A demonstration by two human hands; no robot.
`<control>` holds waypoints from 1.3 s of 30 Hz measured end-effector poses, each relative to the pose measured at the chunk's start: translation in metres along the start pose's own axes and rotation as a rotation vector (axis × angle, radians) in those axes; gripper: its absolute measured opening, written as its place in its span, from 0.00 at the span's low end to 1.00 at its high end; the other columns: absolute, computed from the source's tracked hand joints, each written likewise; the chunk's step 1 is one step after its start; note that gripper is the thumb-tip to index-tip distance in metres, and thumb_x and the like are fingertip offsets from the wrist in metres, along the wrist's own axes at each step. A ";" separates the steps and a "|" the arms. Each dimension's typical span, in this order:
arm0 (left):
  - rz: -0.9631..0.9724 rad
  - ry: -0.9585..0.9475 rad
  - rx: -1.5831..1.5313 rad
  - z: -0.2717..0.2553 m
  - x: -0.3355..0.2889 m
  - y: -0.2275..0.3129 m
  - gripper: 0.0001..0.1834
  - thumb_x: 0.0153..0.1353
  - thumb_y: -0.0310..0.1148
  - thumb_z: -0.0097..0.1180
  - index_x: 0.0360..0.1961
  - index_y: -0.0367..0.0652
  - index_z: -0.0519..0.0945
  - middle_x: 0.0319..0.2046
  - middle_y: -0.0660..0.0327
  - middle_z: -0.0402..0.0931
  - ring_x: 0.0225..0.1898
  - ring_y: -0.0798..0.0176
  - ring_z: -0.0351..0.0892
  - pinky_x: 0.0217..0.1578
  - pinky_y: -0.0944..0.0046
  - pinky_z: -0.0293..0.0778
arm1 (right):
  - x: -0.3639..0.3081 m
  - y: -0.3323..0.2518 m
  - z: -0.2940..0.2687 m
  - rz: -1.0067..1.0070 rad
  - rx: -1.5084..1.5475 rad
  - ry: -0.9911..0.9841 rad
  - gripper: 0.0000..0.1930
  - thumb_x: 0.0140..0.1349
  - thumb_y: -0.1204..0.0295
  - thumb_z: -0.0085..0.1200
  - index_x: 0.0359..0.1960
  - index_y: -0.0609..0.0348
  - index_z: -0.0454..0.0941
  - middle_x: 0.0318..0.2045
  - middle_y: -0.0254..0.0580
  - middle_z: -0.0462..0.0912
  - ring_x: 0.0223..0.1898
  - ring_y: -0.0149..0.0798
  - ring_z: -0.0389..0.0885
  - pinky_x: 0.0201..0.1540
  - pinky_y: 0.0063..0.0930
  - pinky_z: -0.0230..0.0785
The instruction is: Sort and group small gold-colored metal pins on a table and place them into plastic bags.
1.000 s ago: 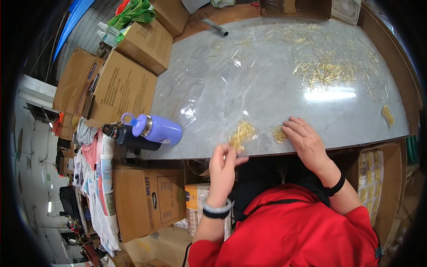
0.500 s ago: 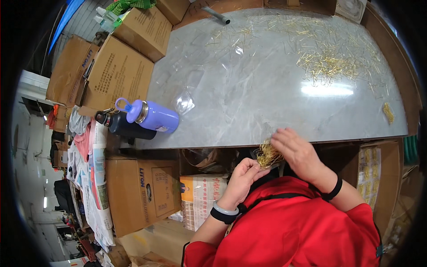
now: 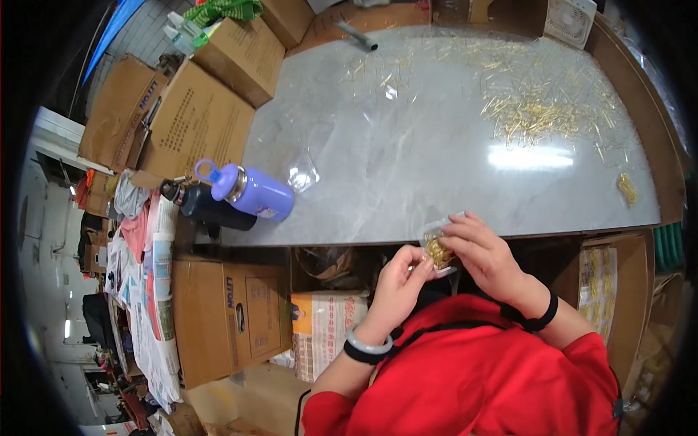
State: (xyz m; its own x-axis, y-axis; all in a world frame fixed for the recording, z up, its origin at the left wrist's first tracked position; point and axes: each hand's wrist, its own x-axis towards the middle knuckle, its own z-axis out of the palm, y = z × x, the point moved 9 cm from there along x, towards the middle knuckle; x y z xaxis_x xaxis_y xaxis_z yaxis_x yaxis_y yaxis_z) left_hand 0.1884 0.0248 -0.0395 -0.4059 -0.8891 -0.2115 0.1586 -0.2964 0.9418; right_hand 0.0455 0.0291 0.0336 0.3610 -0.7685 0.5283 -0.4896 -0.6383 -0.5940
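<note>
A bunch of thin gold wire pieces [image 3: 438, 251] sits in clear plastic packaging [image 3: 434, 227] between my two hands, just off the table's near edge. My left hand [image 3: 398, 285] is closed, pinching the packaging's lower left side between thumb and fingers. From the right, my right hand [image 3: 488, 254] has its fingers curled over the upper edge and right side of the same packaging. Whether the plastic is a bag or a moulded shell cannot be made out. My fingers hide part of the bunch.
On the grey table [image 3: 378, 189] lie a loose heap of gold wires [image 3: 542, 116], a small gold bundle [image 3: 626, 190] and clear plastic pieces [image 3: 302, 175]. A purple bottle [image 3: 262, 193] and black bottle [image 3: 212, 206] stand left, near cardboard boxes [image 3: 193, 123]. An open carton [image 3: 618, 291] holds packed gold pieces.
The gold bunch, bare-looking before, now shows inside clear plastic. My right hand has gone from spread above it to curled against the packaging. My left thumb and fingers have shifted slightly upward.
</note>
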 end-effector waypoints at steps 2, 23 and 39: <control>0.046 0.056 0.262 0.003 0.026 0.017 0.07 0.74 0.29 0.49 0.43 0.35 0.73 0.40 0.56 0.79 0.42 0.63 0.83 0.44 0.60 0.82 | 0.009 0.018 -0.004 0.023 -0.022 0.043 0.18 0.56 0.85 0.57 0.50 0.63 0.79 0.52 0.50 0.80 0.60 0.56 0.76 0.68 0.53 0.65; 0.733 0.113 1.193 0.044 0.043 0.066 0.19 0.57 0.33 0.59 0.48 0.36 0.74 0.46 0.46 0.70 0.51 0.41 0.71 0.54 0.45 0.67 | 0.008 0.057 -0.042 0.190 -0.019 0.132 0.27 0.61 0.87 0.48 0.63 0.61 0.71 0.62 0.54 0.74 0.65 0.58 0.70 0.67 0.44 0.64; 0.747 0.016 1.281 0.058 0.060 0.043 0.28 0.69 0.36 0.52 0.66 0.32 0.65 0.68 0.43 0.61 0.71 0.36 0.57 0.71 0.40 0.53 | -0.009 0.061 -0.045 0.329 -0.259 0.098 0.26 0.64 0.72 0.56 0.63 0.64 0.68 0.56 0.53 0.76 0.61 0.56 0.71 0.64 0.51 0.61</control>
State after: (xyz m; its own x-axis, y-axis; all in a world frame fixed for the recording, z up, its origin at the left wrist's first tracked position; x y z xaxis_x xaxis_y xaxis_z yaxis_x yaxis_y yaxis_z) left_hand 0.1181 -0.0210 0.0034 -0.5782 -0.7001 0.4189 -0.5649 0.7140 0.4136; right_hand -0.0231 -0.0015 0.0195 0.0811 -0.9135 0.3987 -0.7537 -0.3180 -0.5751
